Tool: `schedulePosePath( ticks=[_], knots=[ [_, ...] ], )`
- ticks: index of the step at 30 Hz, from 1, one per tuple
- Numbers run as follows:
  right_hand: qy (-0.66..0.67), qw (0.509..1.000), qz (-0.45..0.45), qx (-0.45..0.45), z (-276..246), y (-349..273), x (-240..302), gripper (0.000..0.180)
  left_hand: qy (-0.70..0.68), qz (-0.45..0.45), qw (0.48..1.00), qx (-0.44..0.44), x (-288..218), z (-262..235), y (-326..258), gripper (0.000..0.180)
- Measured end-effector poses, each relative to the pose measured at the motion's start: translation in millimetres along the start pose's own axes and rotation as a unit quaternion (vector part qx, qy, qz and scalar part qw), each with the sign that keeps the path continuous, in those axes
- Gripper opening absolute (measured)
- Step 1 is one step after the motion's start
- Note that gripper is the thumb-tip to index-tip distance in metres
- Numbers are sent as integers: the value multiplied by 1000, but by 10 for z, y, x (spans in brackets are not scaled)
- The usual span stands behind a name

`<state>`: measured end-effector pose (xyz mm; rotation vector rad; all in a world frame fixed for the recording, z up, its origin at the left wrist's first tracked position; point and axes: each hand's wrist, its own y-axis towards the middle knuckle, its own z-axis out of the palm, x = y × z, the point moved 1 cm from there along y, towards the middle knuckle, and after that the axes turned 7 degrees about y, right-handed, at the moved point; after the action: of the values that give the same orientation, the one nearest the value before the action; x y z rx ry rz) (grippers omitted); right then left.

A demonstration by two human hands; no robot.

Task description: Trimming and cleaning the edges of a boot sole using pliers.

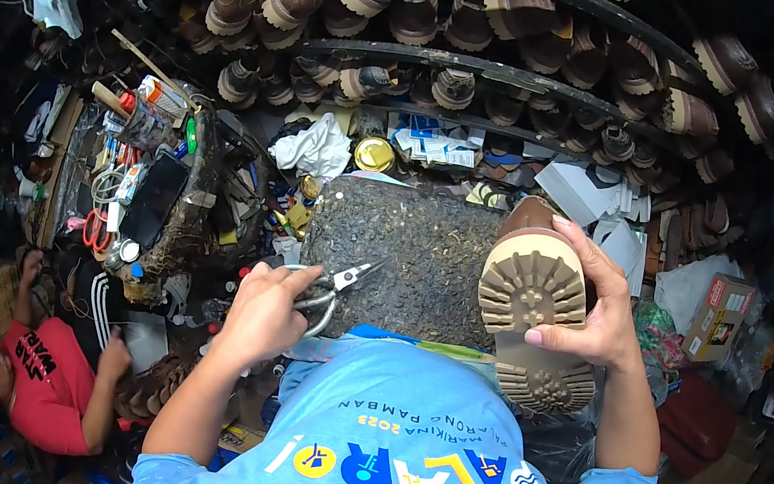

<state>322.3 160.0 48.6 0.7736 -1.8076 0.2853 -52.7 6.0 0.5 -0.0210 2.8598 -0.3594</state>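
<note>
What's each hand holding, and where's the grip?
Left hand: scissors, gripped at the handles. Right hand: shoe, sole up, gripped around its middle.

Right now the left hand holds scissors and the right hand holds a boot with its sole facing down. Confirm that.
Not quite: in the head view the boot in the right hand has its sole facing up toward the camera. The left hand does hold scissors.

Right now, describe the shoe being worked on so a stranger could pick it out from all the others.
Start at the dark speckled work block in the middle, below the shelves of stacked shoes. At its right edge, the right hand grips one shoe sole-up. Unlike the shelved ones, it is held, showing a tan lugged sole to the camera.
</note>
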Motion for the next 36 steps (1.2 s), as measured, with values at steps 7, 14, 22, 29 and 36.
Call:
schedulePosePath(
  ticks=[7,14,22,29,36],
  knots=[
    [-148,983,-61,-88,108,-70,164,97,-217,202,937,-187,-435,-332,130,72],
    [-209,963,-90,-146,177,-127,185,94,-94,217,933,-273,-584,-386,127,72],
    [-223,956,-102,-159,210,-137,205,93,-106,221,934,-261,-590,-475,97,72],
    [-249,946,-125,-165,229,-143,222,91,-116,212,952,-188,-601,-644,59,71],
    [-253,935,-161,-188,253,-168,167,89,-276,193,939,-73,-583,-708,36,68]
  ],
)
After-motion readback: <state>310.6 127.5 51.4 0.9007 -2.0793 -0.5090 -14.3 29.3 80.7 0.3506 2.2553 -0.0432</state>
